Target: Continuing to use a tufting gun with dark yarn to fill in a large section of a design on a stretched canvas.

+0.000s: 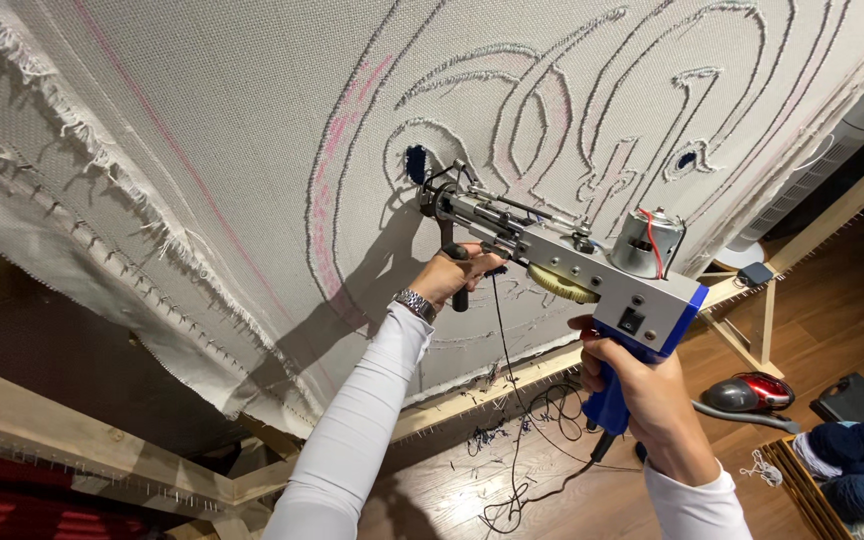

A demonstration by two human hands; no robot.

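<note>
A grey and blue tufting gun [592, 268] is held up against a stretched off-white cloth [202, 110] marked with looping outlines in white yarn. Its needle tip touches the cloth beside a small patch of dark blue tufts [415, 163]. My left hand [452, 275], with a metal watch on the wrist, grips the black front handle under the gun's barrel. Around the blue rear grip my right hand [642, 385] is closed. Dark yarn and a black cord hang down from the gun.
The cloth is pinned to a wooden frame [72, 430] with rows of nails. On the wood floor lie yarn scraps, a red vacuum cleaner [752, 392], a black box [857, 400] and blue yarn balls [857, 465] in a crate. A white tower fan [832, 150] stands right.
</note>
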